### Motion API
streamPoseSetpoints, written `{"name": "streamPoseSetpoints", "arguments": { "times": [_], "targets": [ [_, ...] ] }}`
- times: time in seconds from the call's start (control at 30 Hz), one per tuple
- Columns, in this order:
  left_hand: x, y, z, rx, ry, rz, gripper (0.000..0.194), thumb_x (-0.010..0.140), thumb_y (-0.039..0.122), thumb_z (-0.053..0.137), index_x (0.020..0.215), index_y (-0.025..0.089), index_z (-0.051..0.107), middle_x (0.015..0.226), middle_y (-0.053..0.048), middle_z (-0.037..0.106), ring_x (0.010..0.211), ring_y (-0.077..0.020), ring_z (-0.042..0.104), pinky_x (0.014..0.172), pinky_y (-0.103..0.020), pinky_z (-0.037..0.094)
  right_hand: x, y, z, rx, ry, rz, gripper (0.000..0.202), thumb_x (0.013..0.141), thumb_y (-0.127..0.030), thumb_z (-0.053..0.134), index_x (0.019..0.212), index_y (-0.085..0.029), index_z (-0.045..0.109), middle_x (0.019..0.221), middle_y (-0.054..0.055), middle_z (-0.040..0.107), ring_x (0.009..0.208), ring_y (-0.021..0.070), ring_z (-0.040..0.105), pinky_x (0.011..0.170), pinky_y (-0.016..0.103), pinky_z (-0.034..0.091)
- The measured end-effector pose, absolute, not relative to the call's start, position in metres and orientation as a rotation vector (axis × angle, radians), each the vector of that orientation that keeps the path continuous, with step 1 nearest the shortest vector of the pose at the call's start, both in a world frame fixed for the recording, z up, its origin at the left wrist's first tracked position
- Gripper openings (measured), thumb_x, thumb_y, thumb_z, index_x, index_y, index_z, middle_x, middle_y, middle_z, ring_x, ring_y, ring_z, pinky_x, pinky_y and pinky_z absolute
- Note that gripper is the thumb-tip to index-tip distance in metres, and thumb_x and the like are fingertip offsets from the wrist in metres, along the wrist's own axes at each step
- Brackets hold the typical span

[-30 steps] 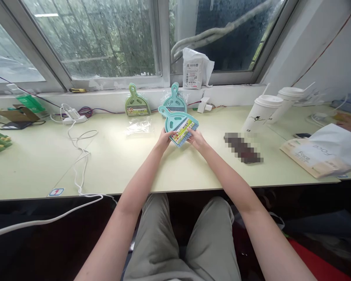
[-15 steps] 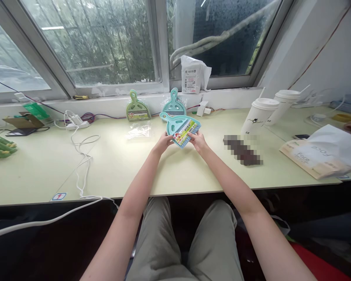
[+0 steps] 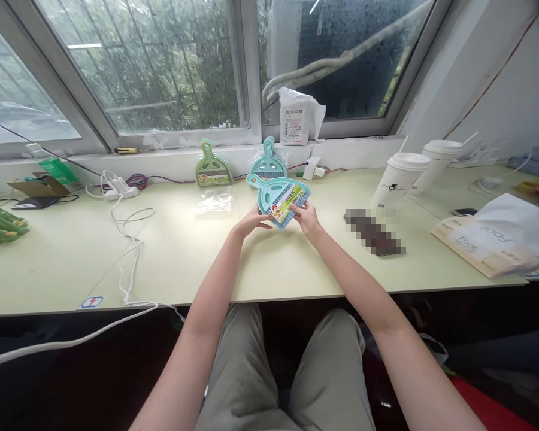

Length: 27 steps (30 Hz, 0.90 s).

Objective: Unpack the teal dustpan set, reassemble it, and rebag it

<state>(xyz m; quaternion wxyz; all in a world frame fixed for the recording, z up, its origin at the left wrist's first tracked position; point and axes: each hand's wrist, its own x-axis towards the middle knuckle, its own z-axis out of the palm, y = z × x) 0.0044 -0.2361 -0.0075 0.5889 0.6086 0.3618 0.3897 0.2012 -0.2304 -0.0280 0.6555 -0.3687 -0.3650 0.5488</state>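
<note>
Both hands hold a teal dustpan set (image 3: 279, 199) just above the tabletop (image 3: 184, 251), handle pointing up-left. The left hand (image 3: 250, 220) has its fingers grasping the lower left edge; the right hand (image 3: 306, 218) pinches the bristle end. Two more sets lean at the sill: green (image 3: 212, 167) and teal (image 3: 266, 160).

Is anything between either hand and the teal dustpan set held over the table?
Nothing visible. The right hand grips the teal dustpan set at its bristle edge; the left hand is at its lower left edge, where contact is unclear.
</note>
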Motion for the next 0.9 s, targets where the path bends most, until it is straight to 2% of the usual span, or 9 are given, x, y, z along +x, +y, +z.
{"name": "streamPoseSetpoints", "arguments": {
  "times": [0.13,0.23,0.33,0.57,0.7,0.9],
  "targets": [
    [0.0,-0.237,-0.003,1.388,0.776,0.915,0.057,0.065,0.024,0.08,0.116,0.019,0.056,0.125,-0.013,0.061,0.106,-0.0241,0.063,0.084,-0.038,0.058,0.201,-0.233,-0.025,-0.81,-0.835,1.253,0.033,0.067,-0.019,0.079,0.092,-0.021,0.059,0.092,0.001,0.071,0.085,0.017,0.07,0.086,0.036,0.06],
    [0.0,-0.235,-0.003,1.283,0.722,0.94,0.044,0.075,0.036,0.072,0.112,0.018,0.058,0.12,-0.012,0.064,0.101,-0.0224,0.065,0.084,-0.038,0.058,0.201,-0.234,-0.024,-0.795,-0.833,1.259,0.032,0.067,-0.019,0.079,0.092,-0.021,0.059,0.093,0.002,0.071,0.086,0.0174,0.07,0.086,0.035,0.06],
    [0.005,-0.234,-0.004,1.252,0.724,0.956,0.043,0.081,0.047,0.063,0.111,0.017,0.059,0.113,-0.012,0.067,0.097,-0.0225,0.066,0.079,-0.037,0.059,0.201,-0.234,-0.023,-0.78,-0.84,1.249,0.032,0.067,-0.019,0.079,0.093,-0.021,0.059,0.092,0.002,0.071,0.085,0.0168,0.07,0.085,0.034,0.06],
    [0.012,-0.236,-0.009,1.383,0.849,1.05,0.051,0.068,0.027,0.075,0.113,0.016,0.054,0.112,-0.011,0.066,0.09,-0.0202,0.067,0.068,-0.028,0.057,0.195,-0.234,-0.022,-0.809,-0.809,1.235,0.032,0.066,-0.019,0.078,0.09,-0.022,0.058,0.09,0.0,0.071,0.083,0.0157,0.07,0.081,0.032,0.061],
    [0.009,-0.233,-0.009,1.351,0.893,1.08,0.052,0.067,0.026,0.075,0.113,0.018,0.052,0.112,-0.01,0.066,0.092,-0.0202,0.067,0.067,-0.028,0.056,0.193,-0.235,-0.021,-0.761,-0.858,1.343,0.032,0.07,-0.027,0.076,0.097,-0.024,0.058,0.097,0.0,0.072,0.084,0.0162,0.071,0.079,0.032,0.061],
    [0.008,-0.237,-0.004,1.353,0.897,1.04,0.057,0.065,0.027,0.079,0.114,0.02,0.051,0.11,-0.009,0.066,0.089,-0.0203,0.067,0.067,-0.029,0.056,0.194,-0.234,-0.024,-0.82,-0.833,1.334,0.035,0.063,-0.018,0.08,0.089,-0.023,0.058,0.087,0.0,0.072,0.083,0.0176,0.072,0.08,0.032,0.062]
  ]
}}
